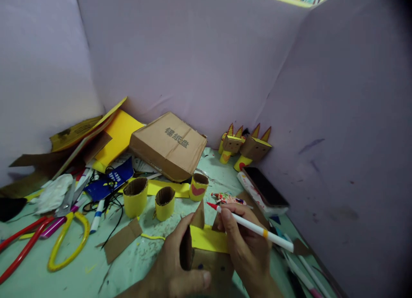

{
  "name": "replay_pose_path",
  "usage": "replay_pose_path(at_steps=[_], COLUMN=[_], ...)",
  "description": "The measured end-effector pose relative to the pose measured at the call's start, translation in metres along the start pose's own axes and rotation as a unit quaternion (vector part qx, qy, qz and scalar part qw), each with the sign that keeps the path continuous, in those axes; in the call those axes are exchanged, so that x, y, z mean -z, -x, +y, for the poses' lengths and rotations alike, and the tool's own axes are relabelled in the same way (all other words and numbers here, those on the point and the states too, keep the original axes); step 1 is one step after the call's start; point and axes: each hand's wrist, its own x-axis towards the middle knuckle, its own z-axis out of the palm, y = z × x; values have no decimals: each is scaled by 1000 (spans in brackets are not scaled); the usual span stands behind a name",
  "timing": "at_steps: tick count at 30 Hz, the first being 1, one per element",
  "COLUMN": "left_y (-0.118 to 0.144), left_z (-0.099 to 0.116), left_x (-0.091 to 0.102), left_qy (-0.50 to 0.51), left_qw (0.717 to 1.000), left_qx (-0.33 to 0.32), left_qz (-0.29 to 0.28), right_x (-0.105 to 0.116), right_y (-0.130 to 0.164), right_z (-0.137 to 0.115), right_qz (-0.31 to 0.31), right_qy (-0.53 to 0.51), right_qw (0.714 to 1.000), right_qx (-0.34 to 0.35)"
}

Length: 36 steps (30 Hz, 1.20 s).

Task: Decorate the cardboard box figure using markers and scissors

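My left hand (pixel 178 263) is wrapped round the left side of a small cardboard head (pixel 214 260), with its thumb across the front. The head has a yellow paper strip on top, dark dot eyes and a pointed cardboard horn (pixel 199 215). My right hand (pixel 246 242) pinches a white marker (pixel 257 228) with a red tip, which points left close to the horn. Part of that hand also rests by the head's right side and hides it. Beyond stand yellow-covered cardboard tubes (pixel 135 198), and one tube (pixel 198 187) bears a red heart.
Finished cardboard figures with striped horns (pixel 256 148) stand at the back right, near a phone (pixel 265 185) on a packet. A cardboard box (pixel 169 143) leans at the back. Scissors with yellow handles (pixel 69 242), red-handled pliers (pixel 27 244) and a cardboard scrap (pixel 122 241) lie left.
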Motion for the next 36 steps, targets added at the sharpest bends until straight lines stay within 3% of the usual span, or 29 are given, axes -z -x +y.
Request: replay_pose_path(at_steps=[7, 20, 36], left_y=[-1, 0, 1], left_z=[-5, -9, -8], left_x=[2, 3, 3], left_qy=[-5, -28, -55], left_qw=[1000, 999, 998], left_qx=[-6, -36, -29], left_qz=[-8, -2, 14], right_x=[1, 3, 5], right_y=[-1, -1, 0], right_z=[1, 1, -5], right_qz=[-30, -52, -58], right_qy=[-23, 17, 42], right_qw=[998, 998, 997], right_qx=[-54, -6, -20])
